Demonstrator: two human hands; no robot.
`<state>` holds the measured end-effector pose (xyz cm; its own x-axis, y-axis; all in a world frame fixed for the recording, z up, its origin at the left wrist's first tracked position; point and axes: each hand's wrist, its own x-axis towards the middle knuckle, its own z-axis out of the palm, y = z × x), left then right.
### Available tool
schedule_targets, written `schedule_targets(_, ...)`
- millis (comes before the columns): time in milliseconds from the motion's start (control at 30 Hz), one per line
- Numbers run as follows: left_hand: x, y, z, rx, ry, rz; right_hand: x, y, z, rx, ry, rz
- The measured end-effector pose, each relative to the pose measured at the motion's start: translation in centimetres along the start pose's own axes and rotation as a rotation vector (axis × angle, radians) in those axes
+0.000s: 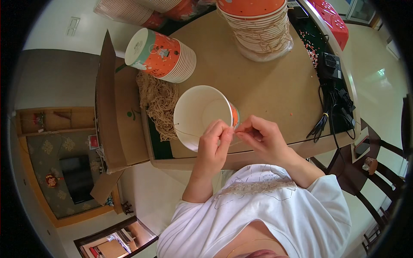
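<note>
A large paper bucket (202,105) with a white inside and an orange printed outside sits near the table's front edge. Across its opening, a thin beige string (187,131) runs from the left rim to my hands. My left hand (213,138) is closed at the near right part of the rim, thumb and fingers pinching the string. Right beside it, my right hand (263,134) is also closed, its thumb and index finger pressed together at the string's end. The fingertips nearly meet and hide the exact spot where the string passes the rim.
A tangled heap of beige strings (157,101) lies left of the bucket. Behind it rests a tilted stack of orange buckets (165,56); another stack (258,32) carries strings. An open cardboard box (114,107) borders the left. Black cables (331,107) lie at the right edge.
</note>
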<state>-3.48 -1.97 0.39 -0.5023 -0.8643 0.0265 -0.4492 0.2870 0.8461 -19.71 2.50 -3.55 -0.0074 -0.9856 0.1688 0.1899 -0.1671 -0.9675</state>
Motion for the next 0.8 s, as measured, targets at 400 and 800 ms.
schedule_targets(400,-0.1,0.2,0.1,-0.089,0.026,0.073,-0.1,0.9,0.0,0.241,0.003,0.195)
schedule_targets(800,-0.2,0.2,0.1,-0.112,0.018,0.125,0.0,0.7,-0.4,0.244,0.02,0.247)
